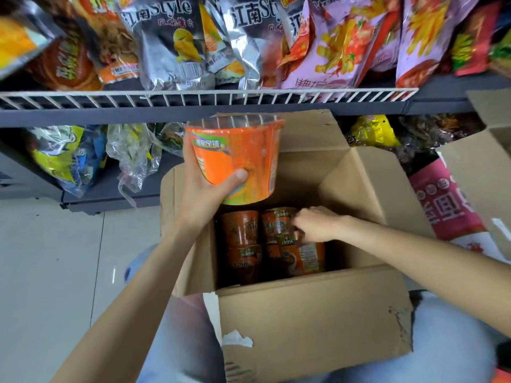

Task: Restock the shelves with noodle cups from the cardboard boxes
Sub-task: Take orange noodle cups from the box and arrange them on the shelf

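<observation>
An open cardboard box (312, 313) stands on the floor in front of me. Several orange noodle cups (243, 239) lie on their sides at its bottom. My left hand (204, 189) grips one orange noodle cup (237, 158) by its lower side and holds it upright above the box's far left corner. Inside the box, my right hand (315, 225) has its fingers curled round the top of another noodle cup (279, 219).
A grey shelf with a white wire rail (193, 98) runs above the box, packed with snack bags (171, 42). A lower shelf (110, 194) holds more bags. A second cardboard box (486, 167) and a pink carton (448, 200) sit at the right. Pale floor tiles (55, 258) lie to the left.
</observation>
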Motion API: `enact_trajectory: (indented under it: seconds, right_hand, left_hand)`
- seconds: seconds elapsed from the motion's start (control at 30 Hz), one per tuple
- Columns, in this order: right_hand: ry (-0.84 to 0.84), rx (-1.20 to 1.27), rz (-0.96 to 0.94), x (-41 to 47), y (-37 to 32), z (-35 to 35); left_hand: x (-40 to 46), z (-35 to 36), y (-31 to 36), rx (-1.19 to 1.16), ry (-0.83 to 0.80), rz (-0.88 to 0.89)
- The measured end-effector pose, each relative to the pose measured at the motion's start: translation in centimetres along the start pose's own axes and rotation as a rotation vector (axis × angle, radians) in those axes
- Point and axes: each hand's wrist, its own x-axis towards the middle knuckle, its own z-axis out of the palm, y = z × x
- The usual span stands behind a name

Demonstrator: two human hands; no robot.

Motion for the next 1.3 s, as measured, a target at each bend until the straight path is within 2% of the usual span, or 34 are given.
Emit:
enact_trajectory:
  seconds: [0.07,0.2,0.33,0.47,0.53,0.6,0.7,0.8,0.97,1.07,1.3]
  right_hand:
    - [-0.028,-0.043,0.007,1.0,0.7,0.4]
    - [0.032,0.061,0.049,2.9,1.9,-0.1]
    - [-0.103,0.276,0.175,4.1,2.9,0.8]
    - [0.097,0.344,0.244,4.2,2.5,0.9]
    - [0.125,0.394,0.221,4.5,2.1,0.6]
    - [0.025,0.335,0.154,4.9,1.6,0.7]
    - [-0.137,0.069,0.102,5.2,1.0,2.1]
    - [-0.092,0.04,0.116,5.1,0.8,2.7]
    - [-0.106,0.082,0.207,5.6,-0.8,2.0]
    - [-0.033,0.088,0.246,5.2,-1.3,1.9]
    - [0.353,0.297,0.14,-4.2,-0.6,-4.3]
  left_hand:
    - [-0.8,0.1,0.4,0.041,-0.021,0.041]
    - [-0.3,0.0,0.1,0.011,-0.09,0.087]
    - [-0.6,0.3,0.3,0.119,-0.101,0.139]
    - [-0.5,0.4,0.4,0.137,-0.1,0.142]
    - [-0.5,0.4,0.2,0.13,-0.084,0.141]
    - [-0.5,0.4,0.1,0.11,-0.074,0.14]
    - [-0.2,0.5,-0.6,0.056,-0.061,0.126]
    - [0.2,0.5,-1.2,-0.057,-0.069,0.091]
    - [0.3,0.6,-1.7,-0.016,-0.054,0.104]
    - [0.1,0.7,-1.5,0.04,-0.055,0.122]
    - [0.8,0.4,-1.6,-0.082,-0.06,0.063]
